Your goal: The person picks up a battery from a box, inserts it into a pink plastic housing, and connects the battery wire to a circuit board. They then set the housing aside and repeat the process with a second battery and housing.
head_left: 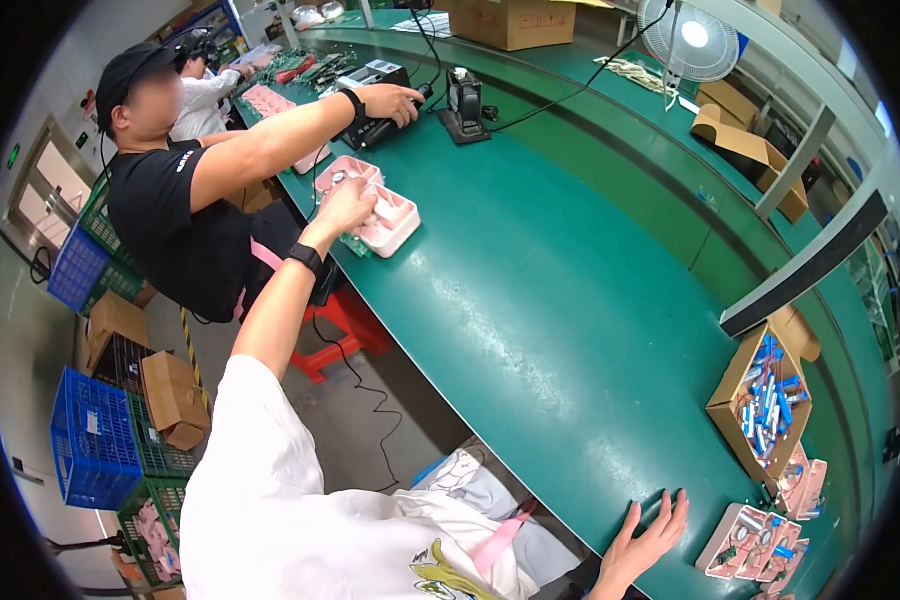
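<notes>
My left arm stretches far out to the left. The fingers of my left hand (346,208) are closed at the near wall of a pink plastic tray (402,232) with compartments, gripping it; the fingertips are partly hidden. Green circuit boards (356,244) show beside the tray, under my hand. My right hand (650,540) lies by the near table edge with fingers spread and holds nothing. Nearest to it, on the right, are pink trays (722,540) with small parts in their compartments.
An open cardboard box (738,425) of blue cylindrical cells stands at the right. A co-worker (160,190) in black sits at the left, one arm across the table to a black device (375,132). A black stand (463,115), a cable and a fan (692,40) are farther back.
</notes>
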The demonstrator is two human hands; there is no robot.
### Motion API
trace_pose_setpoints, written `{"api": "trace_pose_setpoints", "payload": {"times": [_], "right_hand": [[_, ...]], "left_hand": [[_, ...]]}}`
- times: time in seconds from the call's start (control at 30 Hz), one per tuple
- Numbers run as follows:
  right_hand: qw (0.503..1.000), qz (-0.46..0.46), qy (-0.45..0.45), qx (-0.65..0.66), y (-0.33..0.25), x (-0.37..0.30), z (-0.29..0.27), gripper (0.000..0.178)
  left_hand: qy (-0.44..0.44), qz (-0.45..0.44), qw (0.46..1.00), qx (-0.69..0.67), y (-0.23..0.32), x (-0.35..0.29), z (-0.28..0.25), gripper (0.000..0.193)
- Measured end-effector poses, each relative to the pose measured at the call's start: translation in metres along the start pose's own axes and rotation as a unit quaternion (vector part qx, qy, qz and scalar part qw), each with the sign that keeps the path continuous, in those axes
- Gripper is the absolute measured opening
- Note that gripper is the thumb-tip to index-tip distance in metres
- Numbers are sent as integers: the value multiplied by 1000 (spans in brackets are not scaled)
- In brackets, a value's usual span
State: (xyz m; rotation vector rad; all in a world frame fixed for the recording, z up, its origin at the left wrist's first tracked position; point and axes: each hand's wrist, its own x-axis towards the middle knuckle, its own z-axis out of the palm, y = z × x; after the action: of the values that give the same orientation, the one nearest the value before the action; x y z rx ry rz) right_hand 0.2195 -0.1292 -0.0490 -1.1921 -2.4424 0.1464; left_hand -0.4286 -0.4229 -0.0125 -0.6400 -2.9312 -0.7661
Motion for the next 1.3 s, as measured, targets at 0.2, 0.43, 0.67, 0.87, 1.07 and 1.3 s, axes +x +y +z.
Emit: {"api": "trace_pose_setpoints", "payload": {"times": [0.2, 0.43, 0.67, 0.87, 1.07, 1.3], "right_hand": [[1000, -9, 6, 3, 5, -3, 3, 45], [1000, -3, -4, 21, 3, 0, -6, 44], [1000, -20, 6, -1, 4, -6, -4, 44], [1000, -23, 6, 6, 4, -9, -3, 45], [1000, -20, 1, -9, 4, -12, -8, 45], [1000, -18, 3, -3, 7, -9, -2, 45]], "left_hand": [[49, -6, 998, 32, 32, -37, 16, 41], [61, 26, 995, 78, 54, -66, 9, 34], [142, 78, 985, 62, 50, -68, 3, 36], [326, 227, 907, 142, 56, -74, -31, 31], [191, 235, 950, -77, 105, -135, -22, 13], [180, 292, 939, -30, 130, -164, -25, 7]]}}
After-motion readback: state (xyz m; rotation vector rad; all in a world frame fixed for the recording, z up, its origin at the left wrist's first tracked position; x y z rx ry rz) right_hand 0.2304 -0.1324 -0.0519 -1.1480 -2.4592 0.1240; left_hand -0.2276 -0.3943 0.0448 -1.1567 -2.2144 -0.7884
